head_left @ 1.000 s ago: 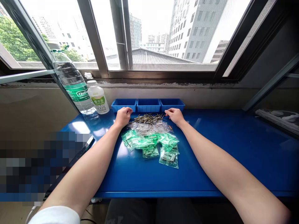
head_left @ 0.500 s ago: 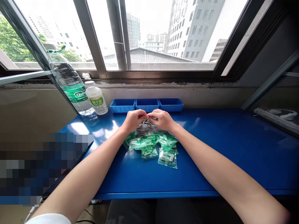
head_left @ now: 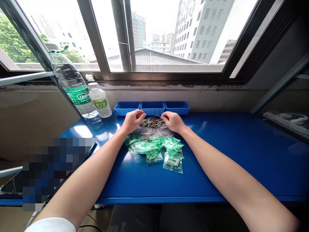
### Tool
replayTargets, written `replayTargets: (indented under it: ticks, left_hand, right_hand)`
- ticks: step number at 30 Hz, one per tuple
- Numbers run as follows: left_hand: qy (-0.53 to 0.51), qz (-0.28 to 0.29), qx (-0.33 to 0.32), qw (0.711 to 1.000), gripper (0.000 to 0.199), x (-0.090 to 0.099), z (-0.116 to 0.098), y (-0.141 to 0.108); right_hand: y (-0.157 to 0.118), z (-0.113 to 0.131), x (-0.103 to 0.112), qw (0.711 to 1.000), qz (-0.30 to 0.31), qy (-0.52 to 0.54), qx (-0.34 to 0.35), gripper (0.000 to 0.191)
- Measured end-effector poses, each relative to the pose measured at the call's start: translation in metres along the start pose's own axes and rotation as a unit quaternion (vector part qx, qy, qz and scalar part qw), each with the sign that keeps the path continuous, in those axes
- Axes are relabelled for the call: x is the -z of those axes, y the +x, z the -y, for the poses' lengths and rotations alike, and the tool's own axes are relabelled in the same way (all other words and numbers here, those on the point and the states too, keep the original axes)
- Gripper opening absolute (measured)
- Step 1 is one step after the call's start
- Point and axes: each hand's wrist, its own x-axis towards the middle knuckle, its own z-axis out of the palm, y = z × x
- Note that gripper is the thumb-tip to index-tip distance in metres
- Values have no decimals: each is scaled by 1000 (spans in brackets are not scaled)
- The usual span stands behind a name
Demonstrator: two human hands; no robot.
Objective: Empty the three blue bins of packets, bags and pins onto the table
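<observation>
A heap of small metal screws (head_left: 152, 122) lies on the blue table between my two hands. My right hand (head_left: 174, 121) is at its right edge, thumb and forefinger pinched on a thin screw (head_left: 157, 116) that points left. At the heap's left side is my left hand (head_left: 131, 121), fingers curled and thumb tip close to the forefinger; whatever it may hold is hidden. Clear plastic bags (head_left: 154, 132) lie just in front of the screws. Closer to me is a pile of green-tinted clear packets (head_left: 147, 146), one packet (head_left: 173, 162) showing pale slim pieces inside.
Three joined blue bins (head_left: 152, 109) stand behind the heap, against the wall. To the left are a large water bottle (head_left: 78, 93) and a smaller white-capped bottle (head_left: 100, 101). A blurred-out dark object (head_left: 60, 164) covers the left table edge. The blue table (head_left: 231, 151) extends right.
My hands were together over the screws and have now moved apart, left hand to the left, right hand slightly right. The heap between them shows more fully. The packets have stayed in place.
</observation>
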Motion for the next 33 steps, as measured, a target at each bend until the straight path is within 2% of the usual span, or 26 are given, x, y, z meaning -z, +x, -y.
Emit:
replayTargets:
  ticks: [5,7,10,14,18,21,24,29,33]
  left_hand:
    - [26,3,55,998,29,7,32,-1]
    - [40,22,64,997,28,6,36,-1]
    - [67,57,64,994,28,4,36,0]
    - [85,92,63,990,33,5,34,1]
    - [93,107,62,988,37,5,36,1]
    - [103,116,57,986,38,4,38,1]
    - [113,122,49,985,36,3,39,2]
    - [119,131,39,983,32,3,36,1]
    - [118,136,41,983,32,3,36,1]
  right_hand:
    - [-3,-31,-3,994,-43,24,-95,14]
    - [-3,-35,-4,990,-50,44,-123,13]
    - [0,-38,-3,976,-97,95,-173,12]
    - [5,-50,-3,939,-156,175,-252,12]
    - [9,-59,-3,889,-185,260,-329,11]
    - [10,-58,-1,866,-197,283,-362,14]
    - [11,-55,-1,862,-201,272,-377,17]
    - [11,-53,-3,874,-197,207,-393,19]
    - [13,-54,-3,861,-208,197,-420,17]
